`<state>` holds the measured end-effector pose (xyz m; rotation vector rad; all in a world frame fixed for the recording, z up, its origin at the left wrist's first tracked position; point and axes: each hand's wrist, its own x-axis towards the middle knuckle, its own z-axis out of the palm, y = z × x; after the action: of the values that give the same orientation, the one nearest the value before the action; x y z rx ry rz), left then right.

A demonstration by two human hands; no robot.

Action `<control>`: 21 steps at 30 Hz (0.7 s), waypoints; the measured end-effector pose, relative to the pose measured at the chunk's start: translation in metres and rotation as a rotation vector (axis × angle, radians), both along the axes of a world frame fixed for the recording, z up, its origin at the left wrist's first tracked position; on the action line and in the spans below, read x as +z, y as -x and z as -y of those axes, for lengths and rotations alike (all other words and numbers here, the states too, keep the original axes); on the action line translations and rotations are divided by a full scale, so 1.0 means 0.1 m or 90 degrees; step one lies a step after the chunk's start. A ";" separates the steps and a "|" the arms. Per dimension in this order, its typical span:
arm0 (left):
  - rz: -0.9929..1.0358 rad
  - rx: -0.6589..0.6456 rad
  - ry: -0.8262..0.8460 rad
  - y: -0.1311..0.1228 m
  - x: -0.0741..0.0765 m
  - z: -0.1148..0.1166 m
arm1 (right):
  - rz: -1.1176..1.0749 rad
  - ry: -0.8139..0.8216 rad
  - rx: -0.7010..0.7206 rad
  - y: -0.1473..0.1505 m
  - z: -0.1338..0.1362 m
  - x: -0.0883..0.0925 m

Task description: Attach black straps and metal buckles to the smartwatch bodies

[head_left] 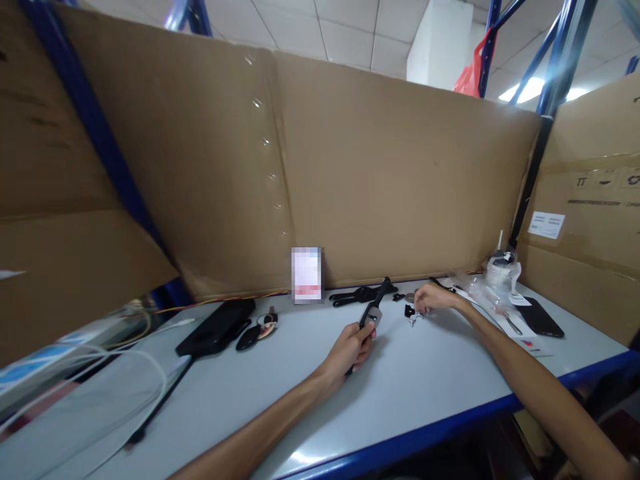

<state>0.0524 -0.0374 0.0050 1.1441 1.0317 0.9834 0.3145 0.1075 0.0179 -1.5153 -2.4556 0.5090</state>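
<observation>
My left hand is closed around a long black handle-like part with a grey plate on it, held tilted above the table. Its lower end pokes out below my fingers. To the right, my right hand reaches down to the tabletop with its fingers bent together among small parts. What the fingertips pinch, if anything, is too small to make out. Close to them lie small silver screws and a small black bracket. A grey round disc rests just behind. Black arm-like parts lie further back.
On the left are a black device, keys with a fob and loose white cables. A blurred card leans on the cardboard wall. At right are plastic bags, a white container and a black phone.
</observation>
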 end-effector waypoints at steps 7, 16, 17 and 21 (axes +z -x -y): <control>-0.013 0.002 -0.004 0.01 -0.03 -0.01 | -0.007 -0.149 -0.107 -0.24 0.03 0.18; -0.025 -0.003 -0.001 0.02 -0.01 0.00 | 0.002 -0.141 -0.005 0.04 0.26 0.12; -0.026 -0.002 -0.001 0.02 -0.01 0.00 | 0.005 -0.134 0.029 0.09 0.27 0.09; -0.025 -0.008 0.010 0.01 -0.02 0.00 | 0.018 -0.091 0.096 0.16 0.23 0.02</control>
<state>0.0513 -0.0379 0.0031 1.1598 1.0601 0.9454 0.2987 0.0847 0.0200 -1.2977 -2.5799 0.3318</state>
